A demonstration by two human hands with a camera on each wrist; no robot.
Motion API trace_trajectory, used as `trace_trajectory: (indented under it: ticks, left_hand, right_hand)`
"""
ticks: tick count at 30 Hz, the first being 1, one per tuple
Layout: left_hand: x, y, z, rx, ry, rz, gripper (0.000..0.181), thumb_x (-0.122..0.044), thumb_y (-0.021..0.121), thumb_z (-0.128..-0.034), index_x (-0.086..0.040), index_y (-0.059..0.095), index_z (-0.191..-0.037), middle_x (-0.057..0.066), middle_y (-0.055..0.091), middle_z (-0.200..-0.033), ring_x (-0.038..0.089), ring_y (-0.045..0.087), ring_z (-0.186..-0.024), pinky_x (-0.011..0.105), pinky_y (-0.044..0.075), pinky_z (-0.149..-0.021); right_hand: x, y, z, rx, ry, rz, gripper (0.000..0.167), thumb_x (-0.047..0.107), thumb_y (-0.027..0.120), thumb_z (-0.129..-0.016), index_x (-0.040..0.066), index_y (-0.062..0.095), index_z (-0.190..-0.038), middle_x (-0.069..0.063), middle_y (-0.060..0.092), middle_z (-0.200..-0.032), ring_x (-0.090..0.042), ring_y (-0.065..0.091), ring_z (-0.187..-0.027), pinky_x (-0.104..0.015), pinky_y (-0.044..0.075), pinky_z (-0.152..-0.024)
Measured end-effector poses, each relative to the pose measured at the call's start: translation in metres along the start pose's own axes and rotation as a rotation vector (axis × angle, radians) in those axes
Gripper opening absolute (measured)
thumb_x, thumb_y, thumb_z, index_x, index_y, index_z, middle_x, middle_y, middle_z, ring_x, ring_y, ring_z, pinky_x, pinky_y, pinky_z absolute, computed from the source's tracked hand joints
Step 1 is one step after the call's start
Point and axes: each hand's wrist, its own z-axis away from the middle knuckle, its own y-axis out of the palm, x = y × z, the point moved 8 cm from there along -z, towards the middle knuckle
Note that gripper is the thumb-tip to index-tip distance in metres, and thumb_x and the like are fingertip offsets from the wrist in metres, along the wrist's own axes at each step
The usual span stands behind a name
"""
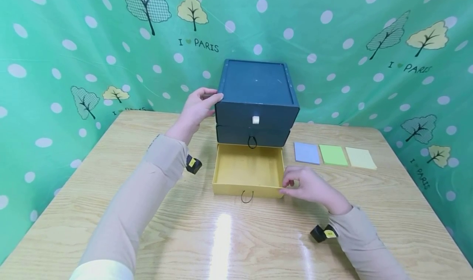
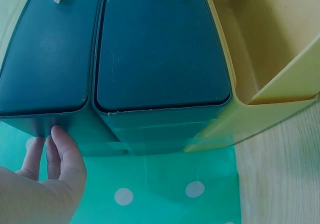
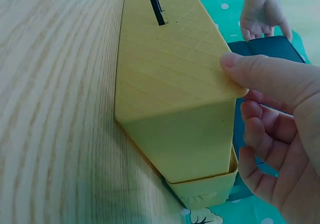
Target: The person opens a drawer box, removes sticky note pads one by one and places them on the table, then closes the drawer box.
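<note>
A stack of drawers has two dark blue units [image 1: 255,85] on top and a yellow drawer [image 1: 248,167] at the bottom, which stands pulled out with nothing inside. My left hand [image 1: 199,107] touches the left side of the top blue unit with its fingertips, as the left wrist view also shows. At the yellow drawer's front right corner, my right hand [image 1: 304,185] pinches the edge. Its thumb [image 3: 255,71] presses on the drawer's front while the other fingers curl behind. A thin black loop handle [image 1: 247,197] hangs on that front.
Right of the stack lie a blue pad of paper [image 1: 306,153], a green pad [image 1: 333,154] and a pale yellow pad [image 1: 361,157] in a row. A dotted green cloth [image 1: 332,58] hangs behind the wooden table [image 1: 177,239]. Small black wrist devices sit by both sleeves.
</note>
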Motion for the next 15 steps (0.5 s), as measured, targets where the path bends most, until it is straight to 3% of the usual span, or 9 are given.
trace_trajectory:
  ticks: [6, 15]
  left_hand:
    - [-0.0016, 0.0018, 0.0014, 0.001, 0.001, 0.0, 0.043, -0.026, 0.06, -0.0932, -0.007, 0.05, -0.13, 0.009, 0.048, -0.135, 0.022, 0.046, -0.125, 0.038, 0.045, -0.105]
    - [-0.0025, 0.0016, 0.0019, 0.001, 0.012, 0.007, 0.042, -0.025, 0.06, -0.0931, -0.006, 0.051, -0.129, 0.01, 0.048, -0.134, 0.022, 0.047, -0.124, 0.039, 0.045, -0.106]
  right_hand:
    - [0.0004, -0.0008, -0.0006, -0.002, 0.009, 0.029, 0.022, 0.005, 0.08, -0.072, 0.016, 0.062, -0.065, 0.009, 0.054, -0.069, -0.002, 0.046, -0.063, -0.019, 0.045, -0.052]
    - [-0.0034, -0.0082, -0.0038, -0.083, 0.002, 0.041, 0.024, 0.001, 0.08, -0.069, 0.015, 0.061, -0.062, 0.007, 0.053, -0.065, -0.005, 0.049, -0.061, -0.016, 0.044, -0.05]
